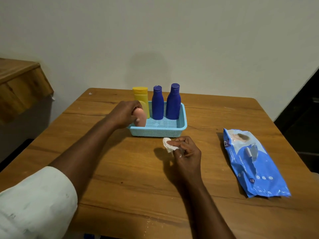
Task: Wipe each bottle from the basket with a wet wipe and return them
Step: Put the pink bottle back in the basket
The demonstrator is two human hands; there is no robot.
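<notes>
R hand [185, 150] pinches wipe [168, 145]; L hand [125, 113] grips pink bottle [141, 117] in basket [183, 124] w/ 3 others.

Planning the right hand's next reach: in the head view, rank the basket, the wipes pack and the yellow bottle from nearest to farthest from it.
From the right hand, which pinches the wipe:
1. Basket, just beyond the fingers.
2. Wipes pack, out to the right on the table.
3. Yellow bottle, at the basket's far left corner.
</notes>
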